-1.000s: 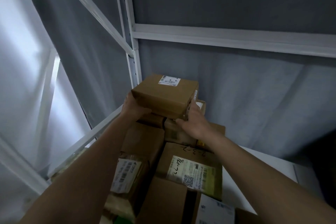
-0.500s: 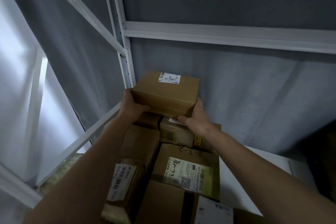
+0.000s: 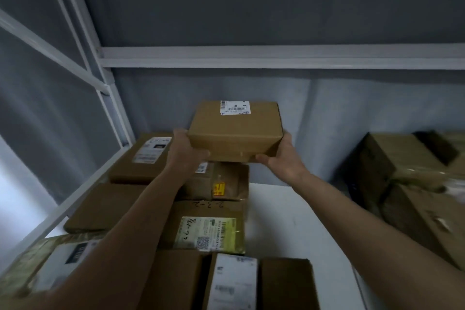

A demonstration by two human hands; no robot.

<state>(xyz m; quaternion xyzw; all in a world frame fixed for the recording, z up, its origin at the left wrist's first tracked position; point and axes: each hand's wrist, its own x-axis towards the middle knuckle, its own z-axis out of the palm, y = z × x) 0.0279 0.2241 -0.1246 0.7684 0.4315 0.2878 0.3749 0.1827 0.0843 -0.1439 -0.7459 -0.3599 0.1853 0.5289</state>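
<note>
**Over the far stack, one box gripped at both ends**

At the far end of the left-hand row I have the brown box [image 3: 234,131] held level, right over the parcel with the yellow sticker [image 3: 226,181]. I cannot tell whether its base touches that parcel or hangs just clear of it. The left hand [image 3: 185,151] is clamped on the box's left end, thumb across the near face. The right hand [image 3: 281,158] is clamped on the right end, thumb along the near bottom edge, fingers hidden behind. I judge this two-ended grip is meant to keep the box flat and square so it can settle on the stack without tipping. It also leaves the white label [image 3: 235,107] facing up where it can be read.

Nearer to me, the hand-marked parcel [image 3: 208,229] lies flat just in front of the sticker parcel, its printed label up too. The row looks packed edge to edge, I would say to save room. Left of the hands, a flat carton [image 3: 143,158] lies just beside the white frame rail [image 3: 80,196], which should stop it sliding off. The white shelf board [image 3: 289,221] separates this row from a dim heap of cartons [image 3: 392,158] well apart on the right. A grey cloth [image 3: 327,108] closes the back.
</note>
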